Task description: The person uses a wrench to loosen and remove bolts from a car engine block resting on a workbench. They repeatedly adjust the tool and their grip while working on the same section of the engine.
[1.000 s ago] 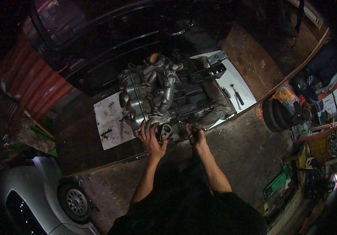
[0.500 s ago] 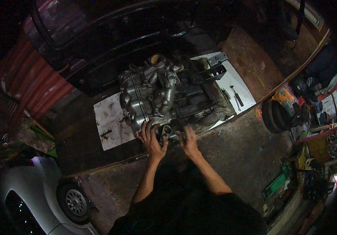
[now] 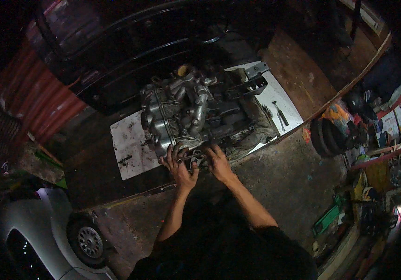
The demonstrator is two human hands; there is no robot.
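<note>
A silver car [image 3: 37, 233] stands lower left, stacked tyres [image 3: 328, 137] at right, and a hand tool [image 3: 280, 113] lies on the white sheet [image 3: 128, 144].

I see the engine [image 3: 196, 112] on a board [image 3: 130, 149]; tools [image 3: 280, 114] right of the engine, a car wheel [image 3: 88, 240] lower left, my hands at its near edge.

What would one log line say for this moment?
left hand: on engine | right hand: on engine | white board: under engine

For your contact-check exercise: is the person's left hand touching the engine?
Touching: the head view shows the left hand laid, fingers spread, on the engine's near end.
</note>
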